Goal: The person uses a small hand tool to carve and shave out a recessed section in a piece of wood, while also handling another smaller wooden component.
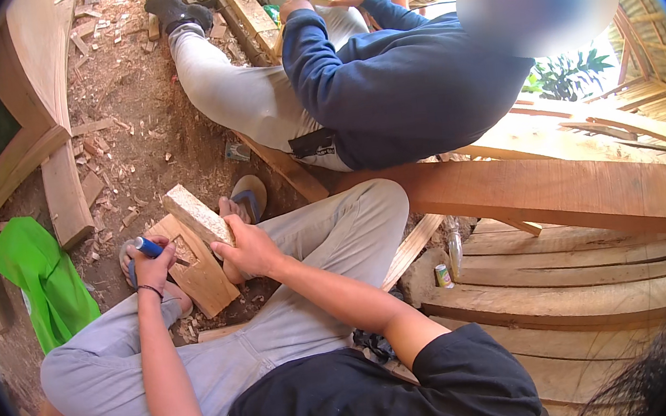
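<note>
My left hand (157, 269) is closed around a chisel (145, 245) with a blue handle. The chisel's blade end rests by a rectangular recess in a wooden board (210, 290). That board lies on the ground between my feet, with chips in and around the cut. My right hand (249, 248) grips one end of a rough, pale wooden block (194, 210), held tilted above the board. The block's other end points up and away from me, apart from the chisel handle.
A green cloth (44, 279) lies at the left near curved wooden frames (45, 59). A person in a blue hoodie (417, 77) sits ahead on a beam (550, 189). Stacked planks (584, 283), a can (444, 276) and a clear bottle (455, 248) are at the right. Chips litter the dirt.
</note>
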### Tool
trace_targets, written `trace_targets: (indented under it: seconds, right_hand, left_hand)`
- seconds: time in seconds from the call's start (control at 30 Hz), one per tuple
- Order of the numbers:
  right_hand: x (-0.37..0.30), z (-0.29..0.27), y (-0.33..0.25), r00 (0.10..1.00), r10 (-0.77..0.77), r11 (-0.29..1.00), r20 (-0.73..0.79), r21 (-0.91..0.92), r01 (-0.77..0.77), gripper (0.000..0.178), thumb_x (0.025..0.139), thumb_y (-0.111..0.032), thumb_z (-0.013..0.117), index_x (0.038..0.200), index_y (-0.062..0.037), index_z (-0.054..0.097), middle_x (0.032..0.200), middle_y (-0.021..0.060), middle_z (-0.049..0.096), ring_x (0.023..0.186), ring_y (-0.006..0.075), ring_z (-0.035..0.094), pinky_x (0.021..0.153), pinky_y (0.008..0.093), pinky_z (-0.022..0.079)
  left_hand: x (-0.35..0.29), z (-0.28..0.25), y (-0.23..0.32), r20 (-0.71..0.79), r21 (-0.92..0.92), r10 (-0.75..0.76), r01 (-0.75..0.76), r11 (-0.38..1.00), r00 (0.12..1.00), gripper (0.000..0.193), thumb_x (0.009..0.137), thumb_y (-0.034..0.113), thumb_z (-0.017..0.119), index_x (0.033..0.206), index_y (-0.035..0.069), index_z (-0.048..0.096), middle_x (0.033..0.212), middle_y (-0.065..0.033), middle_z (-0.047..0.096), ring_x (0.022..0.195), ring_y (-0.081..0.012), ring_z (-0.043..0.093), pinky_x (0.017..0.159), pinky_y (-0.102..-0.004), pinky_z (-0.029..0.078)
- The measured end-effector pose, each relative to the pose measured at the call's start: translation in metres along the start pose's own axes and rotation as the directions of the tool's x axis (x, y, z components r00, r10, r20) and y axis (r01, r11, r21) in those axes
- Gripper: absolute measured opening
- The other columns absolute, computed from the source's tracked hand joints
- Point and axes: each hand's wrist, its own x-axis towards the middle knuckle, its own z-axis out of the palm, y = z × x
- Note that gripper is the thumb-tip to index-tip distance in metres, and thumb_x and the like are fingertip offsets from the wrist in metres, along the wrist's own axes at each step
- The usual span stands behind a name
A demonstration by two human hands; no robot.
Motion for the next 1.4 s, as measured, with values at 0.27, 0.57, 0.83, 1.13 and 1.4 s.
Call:
trace_targets:
  seconds: [0.27,0.57,0.83,1.13,1.4]
  right_hand:
    - [0.002,0.008,-0.002,0.999,0.032,0.998,0.006,0.057,-0.032,0.080,0.090,-0.029,0.075,0.152,0.0036,0.035,0.125,0.0318,0.064,0.116,0.0457,0.064,0.098,0.0489,0.052]
    - [0.000,0.005,-0.003,0.999,0.044,0.996,0.013,0.075,-0.045,0.053,0.095,-0.032,0.073,0.131,0.0040,0.057,0.109,0.0147,0.071,0.096,0.0180,0.067,0.084,0.0333,0.054]
    - [-0.001,0.003,-0.004,0.999,0.035,0.996,-0.009,0.078,-0.034,0.054,0.095,-0.031,0.073,0.131,0.0047,0.057,0.111,0.0147,0.070,0.098,0.0174,0.067,0.085,0.0324,0.054]
    - [-0.017,-0.008,-0.021,1.000,0.030,0.992,0.002,0.122,-0.030,0.054,0.094,-0.031,0.073,0.130,0.0046,0.056,0.111,0.0216,0.072,0.103,0.0272,0.071,0.089,0.0376,0.054]
    - [-0.037,-0.067,-0.081,0.970,-0.244,0.947,0.003,0.218,0.238,0.048,0.095,-0.018,0.071,0.131,0.0069,0.053,0.117,0.0168,0.067,0.102,0.0218,0.068,0.088,0.0349,0.054]
  left_hand:
    - [-0.004,-0.018,0.012,0.080,0.152,-0.007,-0.005,0.988,0.997,0.035,0.088,0.022,0.082,0.115,0.004,0.070,0.094,-0.0017,0.069,0.077,-0.0108,0.065,0.068,-0.0272,0.055]
    - [-0.019,-0.003,0.037,0.051,0.084,-0.027,0.023,0.996,0.998,0.038,0.086,0.011,0.083,0.118,0.002,0.065,0.104,-0.0067,0.068,0.093,-0.0161,0.071,0.075,-0.0278,0.065]
    - [-0.020,0.005,0.032,0.116,0.163,0.085,-0.104,0.981,0.990,0.031,0.087,0.016,0.083,0.110,0.002,0.068,0.100,-0.0055,0.071,0.088,-0.0138,0.070,0.072,-0.0270,0.061]
    - [-0.038,0.017,0.029,0.154,0.373,0.053,-0.108,0.921,0.987,0.028,0.083,0.026,0.085,0.103,0.008,0.074,0.096,-0.0068,0.076,0.089,-0.0171,0.071,0.082,-0.0332,0.056]
    - [-0.061,0.023,0.022,0.282,0.474,0.368,-0.462,0.750,0.886,0.019,0.088,0.022,0.079,0.087,0.007,0.067,0.080,-0.0073,0.067,0.073,-0.0207,0.065,0.070,-0.0341,0.052]
